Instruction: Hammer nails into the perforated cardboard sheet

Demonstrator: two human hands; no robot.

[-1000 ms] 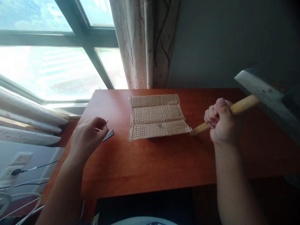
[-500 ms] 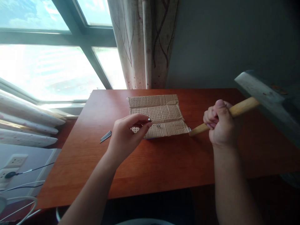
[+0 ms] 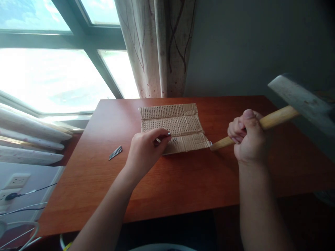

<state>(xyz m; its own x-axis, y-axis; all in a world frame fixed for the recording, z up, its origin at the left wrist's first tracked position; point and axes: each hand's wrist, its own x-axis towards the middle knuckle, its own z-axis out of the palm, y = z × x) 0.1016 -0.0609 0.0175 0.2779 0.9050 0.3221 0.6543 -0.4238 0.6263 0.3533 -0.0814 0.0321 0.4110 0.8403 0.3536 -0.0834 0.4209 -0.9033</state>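
Between thumb and forefinger, my left hand [image 3: 146, 151] pinches a nail [image 3: 169, 134]; only its shiny head shows above the fingertips. Under that hand lies a creased piece of cardboard [image 3: 188, 141], punched with rows of small holes. A few small metal bits [image 3: 174, 139] sit at the cardboard just right of the fingertips, too small to make out. My right hand [image 3: 247, 134] is wrapped round the wooden handle of a hammer [image 3: 280, 116]. Its metal head is raised at the right, and the handle's end is near the cardboard's right corner.
A small bunch of loose nails [image 3: 115, 152] lies on the reddish-brown table [image 3: 180, 188], left of my left hand. Beyond the table are a window and a patterned curtain [image 3: 159, 52]. A wall socket [image 3: 18, 181] with cables is at the lower left.
The nail in my left hand is slightly farther right over the cardboard. My right hand still holds the hammer, its head slightly farther right in view. The view itself has shifted a little.
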